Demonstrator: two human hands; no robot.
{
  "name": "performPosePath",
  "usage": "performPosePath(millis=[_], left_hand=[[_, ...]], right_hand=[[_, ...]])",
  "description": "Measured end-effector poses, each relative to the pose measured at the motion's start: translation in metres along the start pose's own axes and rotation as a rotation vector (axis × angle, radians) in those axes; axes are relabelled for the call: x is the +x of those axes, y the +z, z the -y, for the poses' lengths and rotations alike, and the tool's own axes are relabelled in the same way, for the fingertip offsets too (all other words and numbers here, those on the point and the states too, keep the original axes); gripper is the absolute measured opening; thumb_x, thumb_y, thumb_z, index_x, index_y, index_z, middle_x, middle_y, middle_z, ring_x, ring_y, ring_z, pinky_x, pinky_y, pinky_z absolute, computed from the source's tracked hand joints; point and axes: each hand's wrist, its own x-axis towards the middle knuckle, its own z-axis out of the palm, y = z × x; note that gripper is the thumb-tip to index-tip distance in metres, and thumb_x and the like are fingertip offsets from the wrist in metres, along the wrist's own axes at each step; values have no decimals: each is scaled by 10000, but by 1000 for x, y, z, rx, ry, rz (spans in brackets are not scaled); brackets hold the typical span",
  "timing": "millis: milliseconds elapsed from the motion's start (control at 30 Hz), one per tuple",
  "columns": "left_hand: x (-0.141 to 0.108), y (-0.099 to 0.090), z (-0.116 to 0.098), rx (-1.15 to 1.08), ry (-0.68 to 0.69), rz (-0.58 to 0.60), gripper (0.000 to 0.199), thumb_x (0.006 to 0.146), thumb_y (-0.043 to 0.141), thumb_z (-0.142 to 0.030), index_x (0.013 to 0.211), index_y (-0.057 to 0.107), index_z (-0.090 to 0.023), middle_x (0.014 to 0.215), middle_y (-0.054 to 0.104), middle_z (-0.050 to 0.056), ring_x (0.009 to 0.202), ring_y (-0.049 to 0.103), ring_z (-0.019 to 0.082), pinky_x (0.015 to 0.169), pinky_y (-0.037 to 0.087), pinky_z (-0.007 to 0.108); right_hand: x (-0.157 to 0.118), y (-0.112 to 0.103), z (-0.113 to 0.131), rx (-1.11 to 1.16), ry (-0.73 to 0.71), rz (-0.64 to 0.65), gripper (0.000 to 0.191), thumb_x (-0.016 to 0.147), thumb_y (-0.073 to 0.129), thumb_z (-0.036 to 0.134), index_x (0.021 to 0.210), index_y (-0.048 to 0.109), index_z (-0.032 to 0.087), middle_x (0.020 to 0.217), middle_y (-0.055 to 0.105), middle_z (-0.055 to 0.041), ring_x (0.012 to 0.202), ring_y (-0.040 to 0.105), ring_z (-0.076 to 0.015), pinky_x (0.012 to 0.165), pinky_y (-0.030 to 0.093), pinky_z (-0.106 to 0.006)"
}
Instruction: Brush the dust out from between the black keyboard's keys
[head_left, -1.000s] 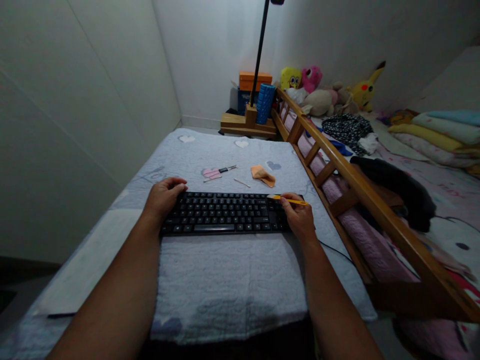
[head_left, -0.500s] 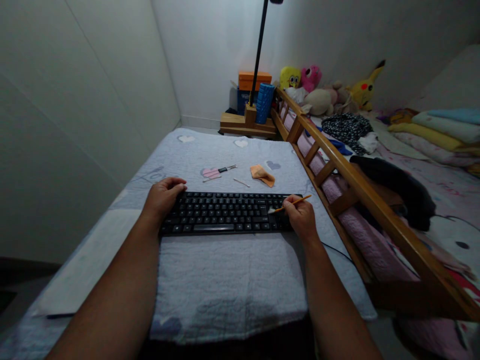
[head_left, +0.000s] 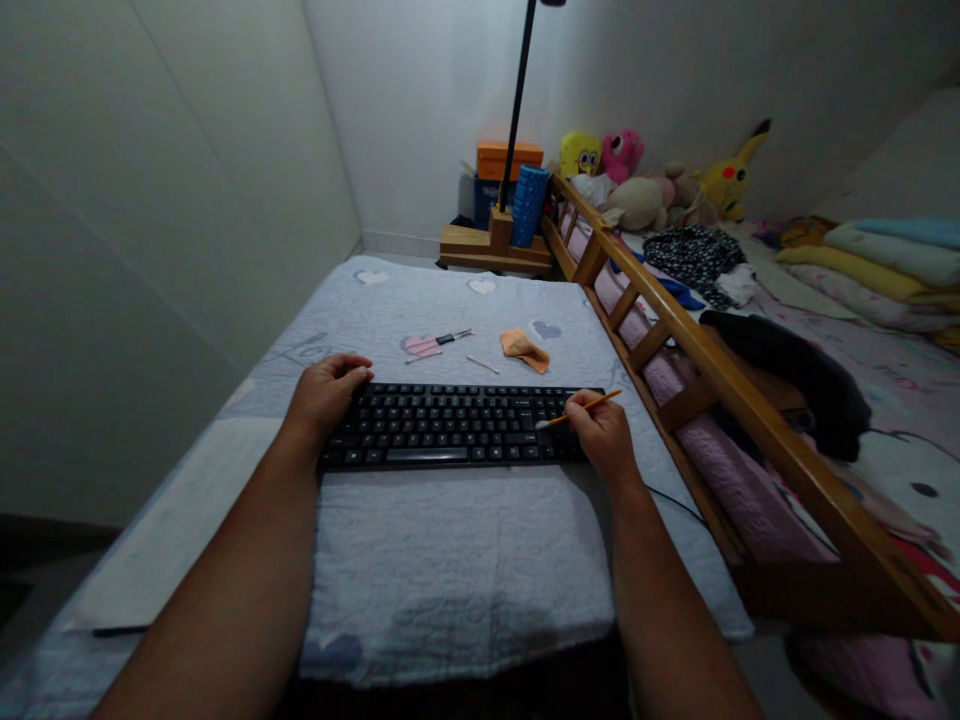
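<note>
Just now, the pale tip of the brush (head_left: 556, 421) had dropped from beside the keyboard's (head_left: 442, 425) far edge toward its near one, apparently bringing another patch of keys under the bristles. The keyboard lay midway across the quilted cover (head_left: 465, 560). The left hand (head_left: 328, 392), half curled, rested at its far left corner, grip unclear; the right hand (head_left: 602, 425) pinched the brush.

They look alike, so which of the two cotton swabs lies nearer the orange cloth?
The right cotton swab, just left of the orange cloth; the left cotton swab lies farther off, slanting the other way.
</note>
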Motion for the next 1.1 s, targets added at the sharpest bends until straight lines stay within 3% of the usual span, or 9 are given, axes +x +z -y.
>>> performPosePath(millis=[167,367,533,767,933,1100], left_hand=[[0,0,-1,-4,0,-1,338,577,718,-419,837,723,-204,762,695,17,747,611,215,733,480,331],[2,1,0,-21,-5,1,344,578,716,-433,838,723,-207,777,703,23,753,618,219,728,479,331],[0,-1,-3,-13,-1,5,335,571,717,-426,823,723,-205,768,694,21,750,608,215,733,476,330],[-1,-1,-2,-19,-7,6,362,576,721,-436,847,735,-196,758,687,17,724,596,203,712,468,323],[1,-2,0,-21,2,8,373,568,729,-442,846,733,-194,768,691,19,732,596,203,714,464,322],[1,-1,-2,-23,4,5,356,565,730,-430,832,733,-195,759,692,19,735,603,207,710,472,321]], right_hand=[[-1,-1,1,74,13,28,237,770,520,357,571,528,228,506,465,28,502,454,-143,524,339,-273],[-1,-1,0,58,5,-9,236,785,531,394,635,579,218,515,492,30,518,475,-146,525,347,-266],[0,-3,2,24,3,76,221,758,518,360,590,547,219,513,475,28,506,448,-138,504,332,-262],[0,-5,3,177,41,91,218,711,524,348,529,484,236,479,395,31,472,390,-132,466,318,-257],[2,-19,13,56,31,-58,257,787,540,390,587,548,228,517,496,20,526,476,-150,536,366,-271],[-1,-27,20,-161,-17,23,317,875,528,467,721,651,219,625,658,-17,627,611,-196,630,410,-299]])
